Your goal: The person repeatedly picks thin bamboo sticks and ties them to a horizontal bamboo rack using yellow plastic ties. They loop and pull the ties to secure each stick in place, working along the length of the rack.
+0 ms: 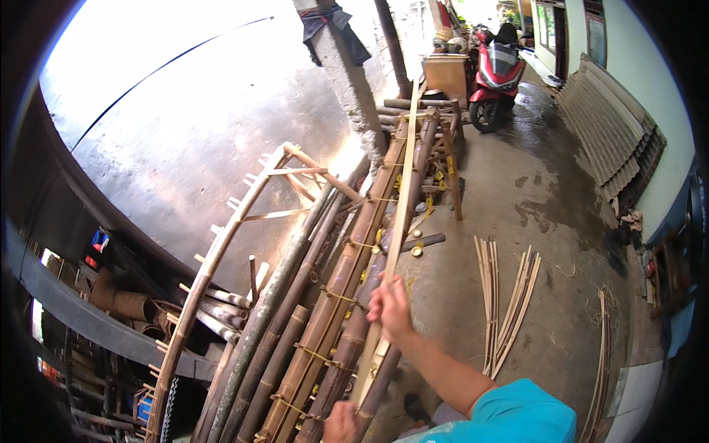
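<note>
A long pale bamboo slat (402,199) lies lengthwise over a bundle of brown bamboo poles (332,317) tied with thin yellow bindings. My right hand (389,308) is closed around the slat near its middle. My left hand (340,422) sits at the bottom edge, gripping the slat's near end against the poles; only its knuckles show. My right arm in a turquoise sleeve (517,413) comes in from the lower right.
A curved bamboo frame with pegs (221,244) leans at the left. Split bamboo strips (509,303) lie on the wet concrete floor. A wooden trestle (447,155), a red scooter (495,74), a concrete post (351,81) and stacked corrugated sheets (609,125) stand farther off.
</note>
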`<action>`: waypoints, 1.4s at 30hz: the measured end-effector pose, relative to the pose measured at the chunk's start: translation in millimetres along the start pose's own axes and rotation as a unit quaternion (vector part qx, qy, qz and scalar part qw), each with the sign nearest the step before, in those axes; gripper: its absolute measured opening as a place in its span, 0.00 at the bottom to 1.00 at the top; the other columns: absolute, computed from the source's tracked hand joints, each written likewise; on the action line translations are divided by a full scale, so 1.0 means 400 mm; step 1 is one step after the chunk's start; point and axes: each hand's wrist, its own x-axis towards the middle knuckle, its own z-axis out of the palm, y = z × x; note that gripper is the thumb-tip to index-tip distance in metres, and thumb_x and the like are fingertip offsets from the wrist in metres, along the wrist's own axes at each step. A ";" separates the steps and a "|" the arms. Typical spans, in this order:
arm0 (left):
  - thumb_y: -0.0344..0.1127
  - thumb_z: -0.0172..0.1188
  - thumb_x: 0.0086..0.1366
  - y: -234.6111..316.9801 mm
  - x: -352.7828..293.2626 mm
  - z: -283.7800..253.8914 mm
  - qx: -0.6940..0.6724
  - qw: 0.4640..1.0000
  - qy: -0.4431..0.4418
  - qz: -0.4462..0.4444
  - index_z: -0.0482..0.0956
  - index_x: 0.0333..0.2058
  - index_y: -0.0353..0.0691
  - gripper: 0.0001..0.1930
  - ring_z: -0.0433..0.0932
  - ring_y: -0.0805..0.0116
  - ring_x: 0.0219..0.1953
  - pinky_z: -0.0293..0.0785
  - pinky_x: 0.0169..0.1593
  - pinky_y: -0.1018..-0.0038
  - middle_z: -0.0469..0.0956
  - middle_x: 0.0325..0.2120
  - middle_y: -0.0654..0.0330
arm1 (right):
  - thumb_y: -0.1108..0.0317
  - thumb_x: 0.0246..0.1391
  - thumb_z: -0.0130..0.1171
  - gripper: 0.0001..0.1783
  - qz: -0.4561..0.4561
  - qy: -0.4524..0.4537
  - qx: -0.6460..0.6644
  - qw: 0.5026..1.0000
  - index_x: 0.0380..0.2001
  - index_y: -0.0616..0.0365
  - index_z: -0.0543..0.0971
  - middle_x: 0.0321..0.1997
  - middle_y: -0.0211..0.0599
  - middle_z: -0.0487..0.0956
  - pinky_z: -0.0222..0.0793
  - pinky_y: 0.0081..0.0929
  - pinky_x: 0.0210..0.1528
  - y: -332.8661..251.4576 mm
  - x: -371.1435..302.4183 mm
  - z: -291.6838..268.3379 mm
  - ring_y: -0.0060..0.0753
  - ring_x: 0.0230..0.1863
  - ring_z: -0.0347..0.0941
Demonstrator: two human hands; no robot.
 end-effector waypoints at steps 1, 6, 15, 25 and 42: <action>0.45 0.45 0.73 0.043 -0.050 -0.061 0.198 0.976 0.041 0.080 0.77 0.41 0.39 0.17 0.77 0.56 0.29 0.72 0.38 0.60 0.78 0.34 0.52 | 0.64 0.69 0.40 0.09 0.008 -0.001 -0.029 1.000 0.50 0.48 0.60 0.27 0.29 0.68 0.69 0.23 0.21 0.069 -0.019 0.013 0.21 0.21 0.66; 0.46 0.44 0.72 0.065 -0.170 -0.344 0.299 0.942 0.075 -0.133 0.79 0.47 0.37 0.20 0.79 0.49 0.44 0.72 0.47 0.63 0.80 0.40 0.46 | 0.63 0.67 0.46 0.21 0.289 -0.042 -0.116 0.949 0.58 0.54 0.57 0.48 0.44 0.73 0.79 0.39 0.46 0.289 -0.128 0.007 0.39 0.48 0.77; 0.43 0.54 0.67 -0.111 -0.005 -0.442 0.554 0.775 0.147 -0.268 0.76 0.44 0.30 0.19 0.80 0.46 0.37 0.74 0.42 0.58 0.80 0.36 0.43 | 0.56 0.66 0.49 0.22 0.384 -0.295 -0.364 0.796 0.57 0.59 0.68 0.45 0.36 0.77 0.77 0.29 0.45 0.057 0.088 -0.333 0.27 0.42 0.78; 0.45 0.58 0.65 0.487 1.113 0.313 0.269 0.956 0.089 0.074 0.69 0.58 0.34 0.27 0.73 0.44 0.53 0.68 0.57 0.61 0.75 0.50 0.40 | 0.60 0.67 0.49 0.18 0.324 -0.183 -0.431 0.822 0.53 0.60 0.71 0.42 0.33 0.78 0.74 0.24 0.41 -0.565 0.480 -0.648 0.22 0.38 0.75; 0.35 0.62 0.57 0.661 2.026 0.819 0.249 0.956 0.111 0.110 0.80 0.40 0.40 0.12 0.81 0.46 0.38 0.74 0.41 0.57 0.80 0.32 0.43 | 0.61 0.66 0.50 0.16 0.251 -0.006 -0.423 0.871 0.50 0.60 0.74 0.39 0.34 0.80 0.71 0.22 0.40 -0.900 1.029 -0.863 0.22 0.35 0.74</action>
